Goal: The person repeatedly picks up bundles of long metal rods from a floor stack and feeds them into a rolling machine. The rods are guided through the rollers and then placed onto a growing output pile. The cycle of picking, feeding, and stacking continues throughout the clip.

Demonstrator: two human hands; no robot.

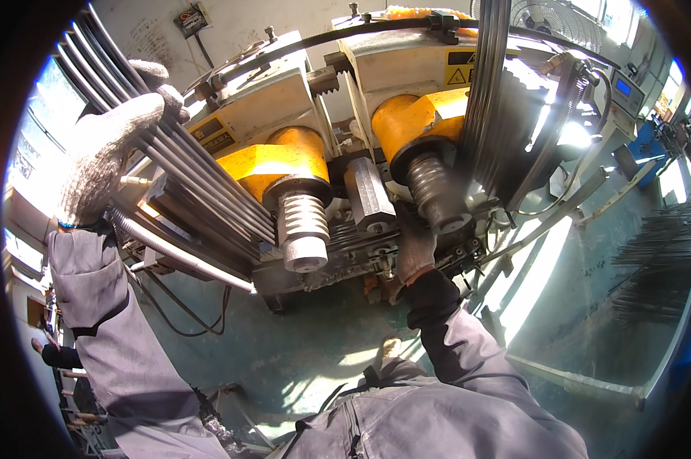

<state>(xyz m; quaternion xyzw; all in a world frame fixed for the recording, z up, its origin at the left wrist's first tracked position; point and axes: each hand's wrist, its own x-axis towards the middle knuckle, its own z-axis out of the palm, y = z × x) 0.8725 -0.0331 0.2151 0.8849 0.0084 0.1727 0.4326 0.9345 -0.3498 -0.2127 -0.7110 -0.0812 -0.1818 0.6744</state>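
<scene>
At the upper left, my left hand in a pale knitted glove has its fingers wrapped round a bundle of long metal rods. The rods slant down toward a machine with two yellow housings. A ribbed roller juts from the left housing and a second ribbed roller from the right one. Between them sits a dark hexagonal block. My right hand, also gloved, reaches into the machine just right of this block, below the right roller. Its fingers are in shadow, so any grip is hidden.
More upright metal rods stand at the right housing. A corrugated hose runs along the left side. Many thin rods lie in a rack at the far right. A control box with a screen stands at the upper right.
</scene>
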